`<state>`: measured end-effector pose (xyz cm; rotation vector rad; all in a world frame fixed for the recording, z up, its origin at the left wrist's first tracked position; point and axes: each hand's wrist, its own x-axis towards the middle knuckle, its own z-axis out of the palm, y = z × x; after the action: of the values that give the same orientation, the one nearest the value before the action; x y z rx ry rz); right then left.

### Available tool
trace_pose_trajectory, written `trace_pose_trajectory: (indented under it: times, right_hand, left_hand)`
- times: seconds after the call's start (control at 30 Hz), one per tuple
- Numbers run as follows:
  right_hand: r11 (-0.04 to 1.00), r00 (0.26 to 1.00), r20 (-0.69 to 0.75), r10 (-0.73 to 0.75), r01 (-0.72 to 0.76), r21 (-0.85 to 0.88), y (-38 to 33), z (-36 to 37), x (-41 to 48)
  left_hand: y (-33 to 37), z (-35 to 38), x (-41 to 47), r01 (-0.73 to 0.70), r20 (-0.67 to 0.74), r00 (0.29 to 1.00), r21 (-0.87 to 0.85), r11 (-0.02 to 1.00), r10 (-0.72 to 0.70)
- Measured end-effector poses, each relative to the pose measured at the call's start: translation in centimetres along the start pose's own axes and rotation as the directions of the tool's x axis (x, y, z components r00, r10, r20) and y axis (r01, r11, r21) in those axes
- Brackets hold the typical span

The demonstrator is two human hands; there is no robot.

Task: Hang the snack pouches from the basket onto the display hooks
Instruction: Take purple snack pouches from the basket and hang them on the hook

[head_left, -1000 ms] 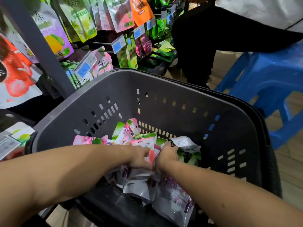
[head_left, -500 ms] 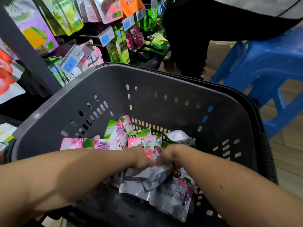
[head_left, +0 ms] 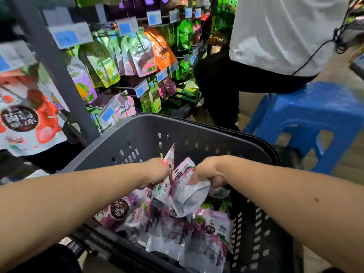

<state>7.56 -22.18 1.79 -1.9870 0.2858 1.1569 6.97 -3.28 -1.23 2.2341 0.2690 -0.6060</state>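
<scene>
A grey plastic basket [head_left: 149, 133] stands in front of me. Both my hands are over it and hold a bunch of purple-and-white grape snack pouches [head_left: 185, 196] by their tops. My left hand [head_left: 157, 170] grips the left part of the bunch. My right hand [head_left: 206, 170] grips the right part, with one silver pouch back hanging under its fingers. The lower pouches [head_left: 208, 233] of the bunch hang down over the basket's near part. Display hooks [head_left: 126, 89] with blue price tags stick out of the rack at the upper left, loaded with colourful pouches.
A grey rack upright [head_left: 57, 69] runs down the left, with a large red strawberry pouch [head_left: 29, 115] hanging beside it. A blue plastic stool [head_left: 307, 119] stands at the right. A person in a white top and black trousers [head_left: 256, 62] stands behind the basket.
Both hands have risen out of the basket, lifting the bunch of grape pouches with them. The view has tilted up, showing more of the rack.
</scene>
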Motion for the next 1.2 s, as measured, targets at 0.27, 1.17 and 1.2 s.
trace_pose_trajectory:
  times: [0.27,1.17,1.2]
  right_hand:
    - [0.936,0.983,-0.071,-0.168,0.182,0.302,3.0,0.6,-0.1]
    - [0.831,0.928,-0.282,-0.243,0.349,0.434,3.2,1.8,0.7]
    - [0.831,0.916,-0.304,-0.263,0.375,0.412,3.0,2.1,0.6]
  left_hand:
    - [-1.6,-4.6,-4.6,-0.009,-0.179,0.98,-0.486,0.874,-0.09]
    - [-4.1,-6.0,-4.4,0.066,-0.118,0.979,-0.596,0.8,-0.169]
    - [-3.8,-5.5,-4.6,0.062,-0.117,0.98,-0.589,0.806,-0.161]
